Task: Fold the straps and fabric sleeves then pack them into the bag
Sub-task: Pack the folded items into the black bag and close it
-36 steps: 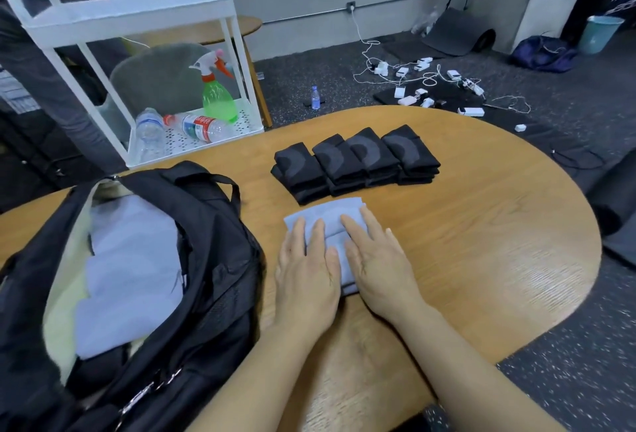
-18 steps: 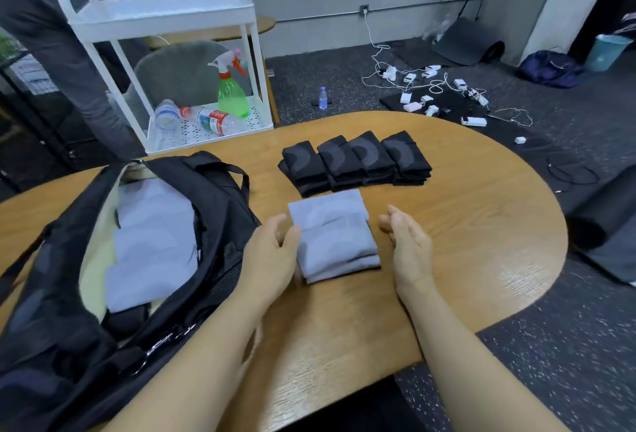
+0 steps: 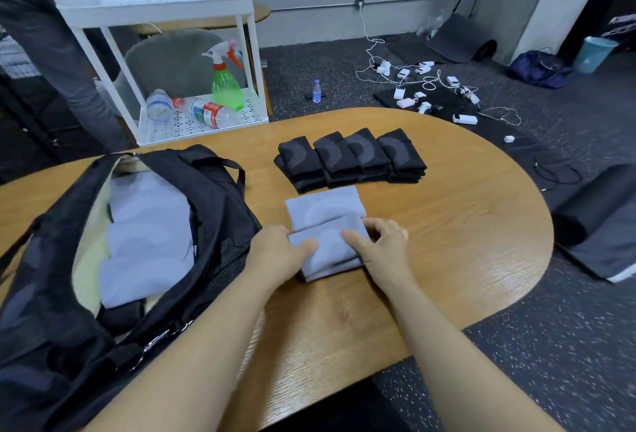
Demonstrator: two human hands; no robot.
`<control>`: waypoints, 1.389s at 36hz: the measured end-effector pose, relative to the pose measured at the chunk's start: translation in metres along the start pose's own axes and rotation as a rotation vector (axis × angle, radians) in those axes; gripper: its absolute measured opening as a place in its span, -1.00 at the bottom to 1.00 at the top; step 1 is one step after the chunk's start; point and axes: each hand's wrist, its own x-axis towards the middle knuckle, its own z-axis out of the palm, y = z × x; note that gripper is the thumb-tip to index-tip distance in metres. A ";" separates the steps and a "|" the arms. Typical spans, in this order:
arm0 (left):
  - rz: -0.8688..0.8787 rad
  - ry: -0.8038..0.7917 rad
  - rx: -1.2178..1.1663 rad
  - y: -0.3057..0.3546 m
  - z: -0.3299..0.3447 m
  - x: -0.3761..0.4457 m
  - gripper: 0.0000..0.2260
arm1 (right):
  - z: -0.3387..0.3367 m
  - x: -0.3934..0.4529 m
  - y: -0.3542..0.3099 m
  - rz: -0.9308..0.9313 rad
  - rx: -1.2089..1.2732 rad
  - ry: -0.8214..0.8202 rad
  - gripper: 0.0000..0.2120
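A: We pinch the folded pale grey fabric sleeve at both ends, left hand and right hand, prob. so the fold keeps when we lift.

B: The open black fabric bag lies just beside, on the left, w/ grey sleeves inside. Any writing?

A: The clear plastic bottle w/ red label has one, too small to read.

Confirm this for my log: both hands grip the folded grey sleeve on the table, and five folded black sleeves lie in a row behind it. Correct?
Not quite. The head view shows four folded black sleeves in the row, not five. The rest holds: the left hand and right hand both grip the folded grey sleeve on the table.
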 end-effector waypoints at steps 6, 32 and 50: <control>-0.067 0.000 -0.015 0.003 -0.001 0.000 -0.57 | -0.003 0.003 0.000 -0.012 -0.080 -0.056 -0.55; 0.387 -0.075 -0.347 -0.006 -0.002 -0.015 -0.80 | -0.029 0.008 -0.004 0.027 0.053 -0.352 -0.63; 0.294 -0.094 -0.506 0.019 -0.008 -0.026 -0.82 | -0.070 -0.006 -0.047 -0.022 0.050 -0.276 -0.86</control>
